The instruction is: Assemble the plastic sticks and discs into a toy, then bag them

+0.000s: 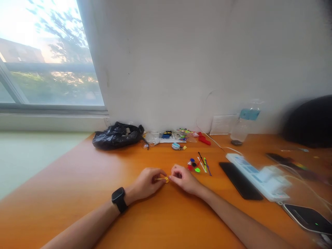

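Both my hands rest on the orange table (77, 183), fingertips meeting over a small yellow piece (165, 179) with a thin stem. My left hand (146, 183), a black watch (119, 199) on its wrist, pinches the stem from the left. My right hand (185, 180) is closed at the piece's right end. Just beyond my right hand lie several small coloured discs (193, 166) and thin coloured sticks (204, 163).
A black plastic bag (116, 135) lies by the wall, with more small coloured parts (178, 136) beside it. On the right are a black phone (240, 180), a white power strip (259, 174) with cables, a water bottle (245, 126) and another phone (308, 218).
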The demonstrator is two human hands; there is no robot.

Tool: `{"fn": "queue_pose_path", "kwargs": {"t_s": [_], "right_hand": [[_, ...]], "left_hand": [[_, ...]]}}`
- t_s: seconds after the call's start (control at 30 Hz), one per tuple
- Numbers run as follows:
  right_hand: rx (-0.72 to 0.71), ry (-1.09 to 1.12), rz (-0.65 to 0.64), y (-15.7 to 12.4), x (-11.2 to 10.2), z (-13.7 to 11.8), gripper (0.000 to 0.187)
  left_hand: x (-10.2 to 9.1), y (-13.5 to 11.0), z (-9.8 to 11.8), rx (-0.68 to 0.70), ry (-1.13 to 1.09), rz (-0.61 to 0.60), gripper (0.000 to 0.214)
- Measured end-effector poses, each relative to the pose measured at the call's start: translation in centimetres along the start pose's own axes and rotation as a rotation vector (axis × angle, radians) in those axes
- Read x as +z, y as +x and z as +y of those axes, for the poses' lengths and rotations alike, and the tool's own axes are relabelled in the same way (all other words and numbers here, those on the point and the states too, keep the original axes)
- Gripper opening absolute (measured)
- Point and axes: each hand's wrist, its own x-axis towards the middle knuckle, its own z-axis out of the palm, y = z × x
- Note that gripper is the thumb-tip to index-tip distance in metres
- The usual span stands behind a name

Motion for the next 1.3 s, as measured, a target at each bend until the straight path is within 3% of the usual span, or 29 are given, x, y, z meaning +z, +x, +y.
{"fn": "queue_pose_path", "kwargs": {"t_s": [0.37, 0.9, 1.0, 1.3], "right_hand": [[0.001, -0.049, 0.009, 0.2, 0.1, 0.3, 0.031], [-0.029, -0.073, -0.007, 0.2, 0.2, 0.4, 0.024], [-0.018, -0.046, -0.032, 0.2, 0.0, 0.3, 0.025], [0.010, 0.090, -0.050, 0.1, -0.5, -0.5, 0.038]], "left_hand": [[0.4, 0.3, -0.6, 0.092, 0.031, 0.045, 0.019], [1.4, 0.4, 0.0, 0.064, 0.129, 0.080, 0.005], [1.6, 0.4, -0.4, 0.107, 0.125, 0.079, 0.017], [1.4, 0.6, -0.8, -0.009, 0.019, 0.046, 0.019]]}}
